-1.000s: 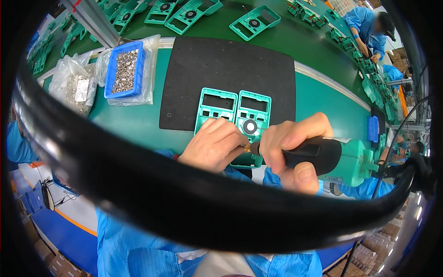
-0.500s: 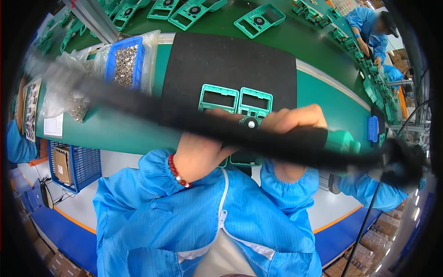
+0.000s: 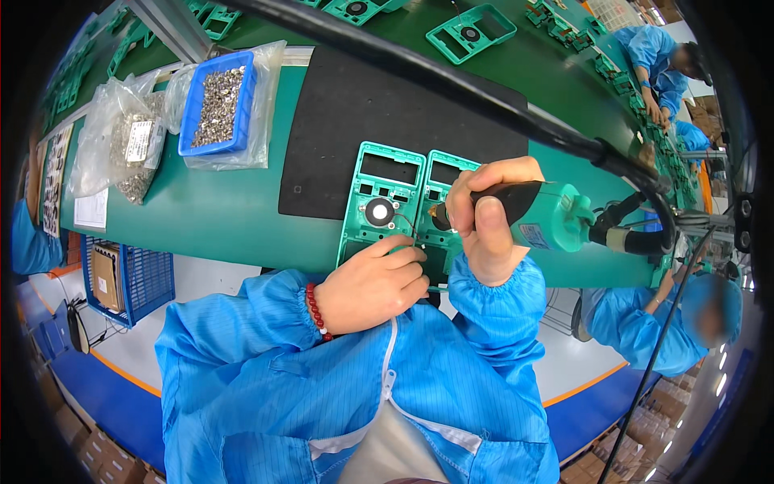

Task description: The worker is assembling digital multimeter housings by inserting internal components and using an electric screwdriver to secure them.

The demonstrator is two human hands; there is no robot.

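Note:
Two green plastic housings lie side by side before me: the left housing (image 3: 351, 218) shows a round speaker with a white centre (image 3: 379, 212) and thin wires, while the right housing (image 3: 445, 155) is partly covered by my right hand. My right hand (image 3: 484, 214) is closed around an electric screwdriver (image 3: 556, 219), green and black, held slanted with its nose over the right housing. Whether its bit touches a screw is hidden. My left hand (image 3: 379, 282) is curled over the lower part of the left housing, by the wires; its fingertips are partly hidden.
A blue tray of small metal parts (image 3: 248, 103) and a plastic bag of similar parts (image 3: 121, 153) stand at the left. A black cable (image 3: 451, 77) arches over the black mat (image 3: 322, 153). More housings (image 3: 472, 34) lie beyond. Co-workers sit at the right.
The black cable has swung away from in front of my hands. My right hand has raised the screwdriver's body into view; my left hand has shifted lower on the left housing.

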